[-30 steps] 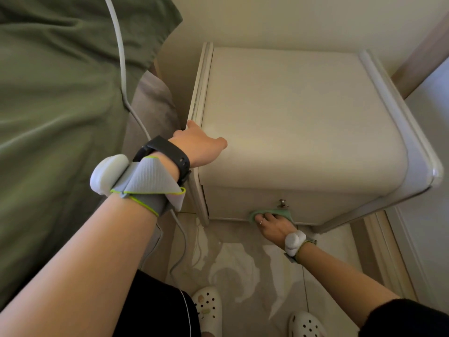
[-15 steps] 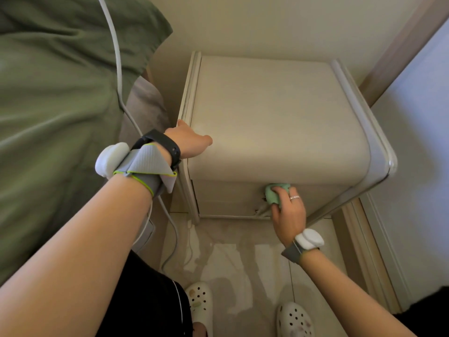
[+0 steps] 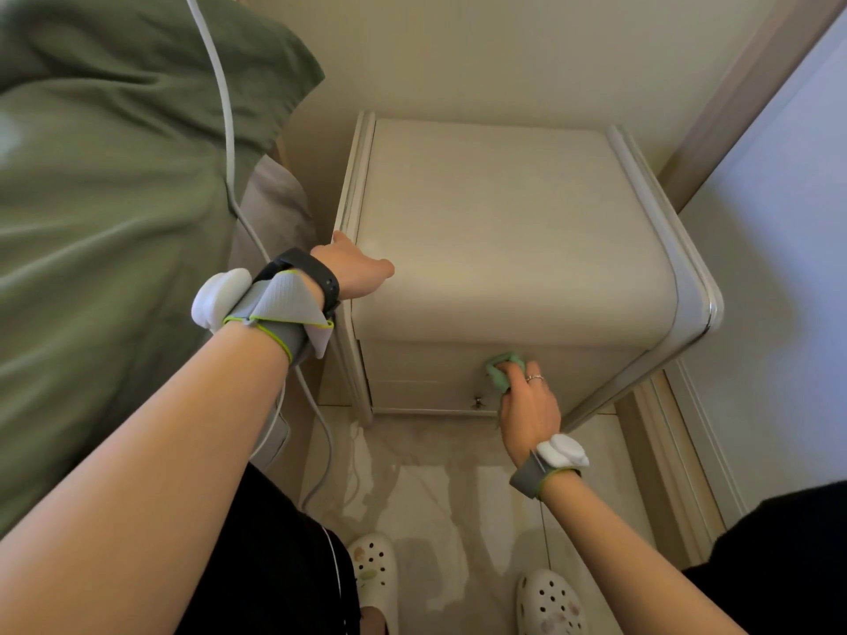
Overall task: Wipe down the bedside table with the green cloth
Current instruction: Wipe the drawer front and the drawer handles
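Note:
The cream bedside table (image 3: 513, 240) stands against the wall, seen from above. My right hand (image 3: 527, 403) grips the bunched green cloth (image 3: 502, 366) and presses it against the table's front drawer face, just under the top's front edge. A small metal knob (image 3: 477, 401) shows lower on the front, left of that hand. My left hand (image 3: 355, 270) rests on the top's front left corner, thumb over the left rim; its fingers lie flat on the surface.
A bed with a green cover (image 3: 114, 199) fills the left side, close to the table. A white cable (image 3: 224, 112) runs down between bed and table to the tiled floor (image 3: 435, 497). A pale wall (image 3: 779, 268) closes in on the right. My white clogs (image 3: 550, 602) stand below.
My right hand has lifted the cloth from the bottom of the drawer front, near the knob, up to just under the top's edge. The left hand has stayed on the corner.

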Demonstrator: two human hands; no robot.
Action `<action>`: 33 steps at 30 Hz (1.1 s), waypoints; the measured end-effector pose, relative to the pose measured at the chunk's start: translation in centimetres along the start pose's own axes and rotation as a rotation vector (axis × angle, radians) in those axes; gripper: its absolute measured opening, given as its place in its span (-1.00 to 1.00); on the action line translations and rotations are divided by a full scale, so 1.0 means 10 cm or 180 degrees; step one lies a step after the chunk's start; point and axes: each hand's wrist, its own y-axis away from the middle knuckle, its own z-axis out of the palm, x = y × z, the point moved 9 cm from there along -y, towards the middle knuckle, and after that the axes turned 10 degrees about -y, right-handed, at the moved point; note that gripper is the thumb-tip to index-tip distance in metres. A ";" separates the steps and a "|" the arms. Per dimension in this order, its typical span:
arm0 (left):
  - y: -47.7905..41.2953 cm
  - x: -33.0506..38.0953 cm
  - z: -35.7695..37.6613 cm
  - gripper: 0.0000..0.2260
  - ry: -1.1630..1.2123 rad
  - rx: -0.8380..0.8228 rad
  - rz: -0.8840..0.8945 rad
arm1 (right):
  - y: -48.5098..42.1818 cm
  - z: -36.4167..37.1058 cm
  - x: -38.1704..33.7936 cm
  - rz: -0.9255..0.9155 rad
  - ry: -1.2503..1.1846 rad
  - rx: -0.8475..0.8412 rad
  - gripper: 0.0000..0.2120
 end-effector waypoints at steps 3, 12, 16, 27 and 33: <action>0.00 0.00 -0.01 -0.26 0.0011 -0.0007 0.0020 | 0.04 0.04 0.10 0.0571 -0.0189 0.0134 -0.77; -0.04 0.00 0.01 -0.25 -0.0016 -0.0032 0.0030 | 0.05 -0.02 0.05 0.0625 -0.0660 0.0316 -0.69; -0.04 -0.02 0.03 -0.25 -0.0044 -0.0022 0.0025 | 0.07 -0.01 0.18 0.1082 -0.0971 0.0324 -0.74; -0.07 -0.03 0.06 -0.25 -0.0057 0.0076 0.0001 | 0.07 0.12 0.29 0.0898 -0.1582 0.0418 -0.70; -0.07 -0.04 0.04 -0.25 -0.0106 0.0071 -0.0010 | -0.02 0.24 0.34 0.1267 -0.2336 0.0108 -0.70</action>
